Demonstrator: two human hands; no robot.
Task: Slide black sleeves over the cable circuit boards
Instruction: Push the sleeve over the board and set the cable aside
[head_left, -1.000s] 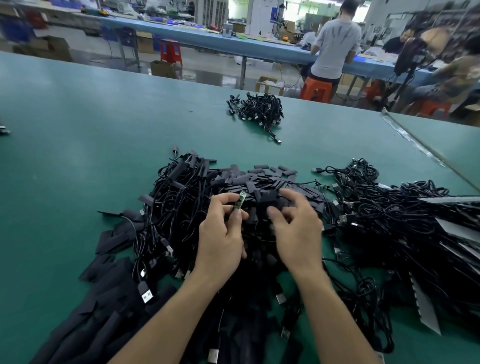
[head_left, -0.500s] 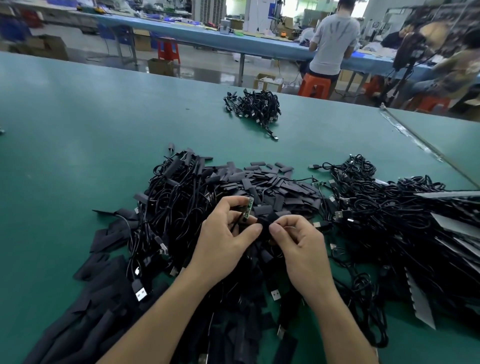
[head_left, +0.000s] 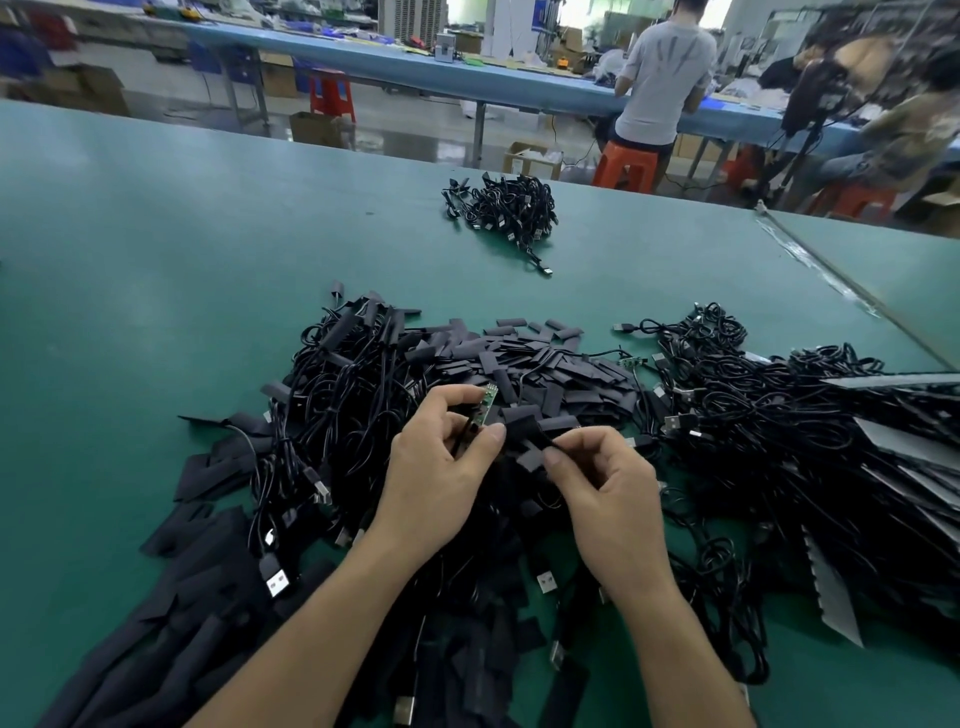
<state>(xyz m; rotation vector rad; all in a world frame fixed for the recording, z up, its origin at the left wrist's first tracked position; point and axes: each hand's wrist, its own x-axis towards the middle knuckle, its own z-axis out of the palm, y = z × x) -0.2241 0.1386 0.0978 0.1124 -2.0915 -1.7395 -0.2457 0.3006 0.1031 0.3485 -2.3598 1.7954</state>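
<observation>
My left hand (head_left: 439, 478) pinches a small green circuit board (head_left: 483, 406) on the end of a black cable, the board pointing up and away from me. My right hand (head_left: 605, 493) pinches a flat black sleeve (head_left: 524, 431) just right of the board, its far end close to the board's lower part. Both hands hover over a big heap of black cables (head_left: 358, 395) and loose black sleeves (head_left: 540, 358) on the green table (head_left: 156, 270). Another bare board (head_left: 630, 360) lies at the heap's right edge.
A small bundle of cables (head_left: 504, 210) lies further back on the table. More cables and grey strips (head_left: 831, 447) pile up at the right. Flat black sleeves (head_left: 171, 613) spread at the near left. A person (head_left: 660, 83) stands at the far blue bench.
Both hands have drawn back toward me. My right hand picked a sleeve off the heap and brought it up beside the board held in my left hand.
</observation>
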